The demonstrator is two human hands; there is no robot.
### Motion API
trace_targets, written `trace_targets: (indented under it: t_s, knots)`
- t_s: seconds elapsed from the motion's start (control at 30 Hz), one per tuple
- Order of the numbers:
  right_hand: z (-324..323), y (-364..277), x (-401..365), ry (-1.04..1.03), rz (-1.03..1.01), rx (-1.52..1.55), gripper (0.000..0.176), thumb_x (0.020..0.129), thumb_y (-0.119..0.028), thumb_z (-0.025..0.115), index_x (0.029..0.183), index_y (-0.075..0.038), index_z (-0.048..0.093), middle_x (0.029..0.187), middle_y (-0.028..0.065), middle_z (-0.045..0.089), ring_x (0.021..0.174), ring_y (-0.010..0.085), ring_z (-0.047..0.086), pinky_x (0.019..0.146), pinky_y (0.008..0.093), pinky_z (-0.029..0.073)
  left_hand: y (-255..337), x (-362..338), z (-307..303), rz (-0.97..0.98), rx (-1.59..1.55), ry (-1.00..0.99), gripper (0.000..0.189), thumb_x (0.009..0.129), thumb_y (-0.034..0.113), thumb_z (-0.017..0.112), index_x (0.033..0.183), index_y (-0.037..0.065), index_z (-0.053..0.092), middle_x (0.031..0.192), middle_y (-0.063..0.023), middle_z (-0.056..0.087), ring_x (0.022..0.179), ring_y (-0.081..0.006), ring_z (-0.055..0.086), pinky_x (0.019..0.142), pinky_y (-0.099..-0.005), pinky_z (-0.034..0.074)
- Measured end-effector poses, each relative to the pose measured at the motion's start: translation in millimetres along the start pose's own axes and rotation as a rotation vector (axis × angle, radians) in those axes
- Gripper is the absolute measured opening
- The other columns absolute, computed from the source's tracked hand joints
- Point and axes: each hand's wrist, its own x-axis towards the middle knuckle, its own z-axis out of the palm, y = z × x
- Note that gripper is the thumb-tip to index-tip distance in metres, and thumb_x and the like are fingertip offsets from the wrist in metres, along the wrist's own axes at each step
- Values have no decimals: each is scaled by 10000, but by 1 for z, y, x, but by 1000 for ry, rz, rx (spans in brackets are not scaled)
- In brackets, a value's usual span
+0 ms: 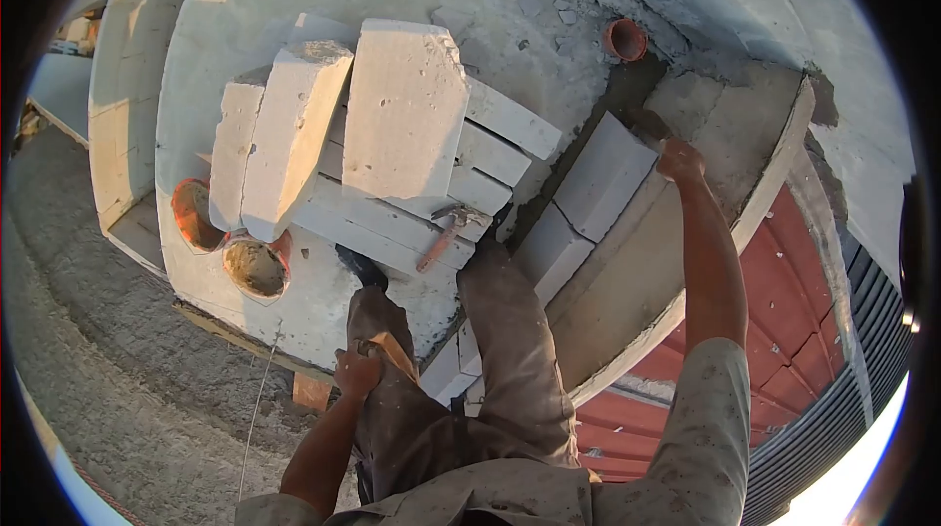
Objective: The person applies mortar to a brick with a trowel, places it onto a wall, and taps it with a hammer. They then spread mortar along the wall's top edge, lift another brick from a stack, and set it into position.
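My right hand (pixel 679 161) is closed at the far end of a row of pale blocks. From its fist sticks out a dark, mortar-coloured tool that looks like a trowel (pixel 647 122), its blade partly hidden. Below it lie two end-to-end white blocks (pixel 605 178), set along a low wall (pixel 627 276). My left hand (pixel 358 372) rests by my left knee with curled fingers, beside a tan strip on the trouser leg. What it grips, if anything, cannot be made out. A hammer (pixel 443 237) with a reddish handle lies on the stacked blocks.
Several large white blocks (pixel 407 109) are piled before me. Two orange-rimmed buckets (pixel 257 266) stand at the left near the slab edge, and a reddish round pot (pixel 625 40) sits at the back. Red roofing sheets (pixel 784 281) lie beyond the wall. A thin string (pixel 257 408) hangs past the edge.
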Motion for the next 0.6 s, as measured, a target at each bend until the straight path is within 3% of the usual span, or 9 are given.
trace_targets:
  t_s: [0.23, 0.37, 0.43, 0.47, 0.53, 0.57, 0.6]
  knots:
    - [39, 16, -21, -59, -161, -65, 348, 821, -85, 591, 1157, -33, 662, 1193, 238, 666, 1153, 388, 637, 947, 458, 535, 4, 6, -5, -9, 6, -24, 512, 887, 400, 610, 1309, 109, 610, 1244, -260, 559, 1125, -436, 605, 959, -510, 491]
    - [80, 59, -72, 302, -222, -57, 220, 854, -151, 591, 1048, -54, 627, 973, 127, 700, 927, 361, 699, 779, 472, 573, 2, 8, -15, 9, -1, -41, 516, 889, 405, 609, 1314, 113, 603, 1254, -255, 553, 1136, -444, 600, 965, -519, 488]
    - [56, 55, -124, 422, -231, -243, 162, 873, -154, 560, 1013, -82, 597, 873, 120, 660, 786, 367, 687, 690, 453, 566, 6, 2, -29, -17, -35, -56, 517, 889, 404, 610, 1316, 112, 602, 1258, -253, 550, 1140, -447, 599, 968, -520, 486]
    - [36, 48, -163, 724, -373, -159, 147, 871, -101, 556, 1009, -85, 605, 888, 159, 658, 757, 372, 687, 669, 447, 566, 5, 2, -31, 2, -51, -50, 512, 888, 404, 607, 1306, 108, 608, 1254, -256, 551, 1142, -447, 598, 966, -521, 490]
    - [-17, 24, -228, 302, -268, -169, 346, 813, -47, 597, 1158, -61, 621, 881, 189, 647, 800, 388, 687, 702, 490, 557, -5, 5, -29, -11, -87, -37, 501, 889, 406, 595, 1285, 101, 618, 1251, -258, 553, 1145, -456, 593, 961, -526, 498]
    - [-50, -2, -268, 175, -315, -30, 475, 806, -66, 601, 1280, -39, 608, 967, 221, 678, 863, 400, 689, 766, 469, 558, -13, 9, -23, -20, -97, -35, 495, 889, 406, 586, 1275, 98, 622, 1251, -259, 554, 1145, -464, 590, 957, -531, 502]
    - [-57, -16, -292, 55, -446, 140, 505, 806, -91, 618, 1307, -28, 598, 1039, 235, 681, 922, 395, 687, 813, 443, 553, -21, 13, -16, -17, -113, -30, 494, 885, 398, 577, 1270, 93, 624, 1250, -258, 557, 1143, -475, 586, 956, -532, 504]
